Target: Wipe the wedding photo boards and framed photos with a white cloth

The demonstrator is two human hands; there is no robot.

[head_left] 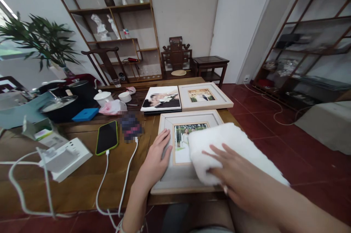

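Note:
A light wooden photo frame [175, 120] lies flat on the wooden table [82, 185] in front of me. My left hand [156, 160] rests flat on the frame's left border, fingers spread. My right hand [233, 176] presses a white fluffy cloth [225, 141] onto the right half of the frame, covering part of the picture. Two more framed pictures lie further back: a dark-edged one [161, 99] and a pale framed one [204, 96].
A phone [106, 137] in a green case lies left of the frame with white cables [123, 181] trailing off the table edge. A white box [68, 158], blue box [85, 114], black pots [63, 106], and teapot [103, 97] crowd the left. Shelves and chairs stand behind.

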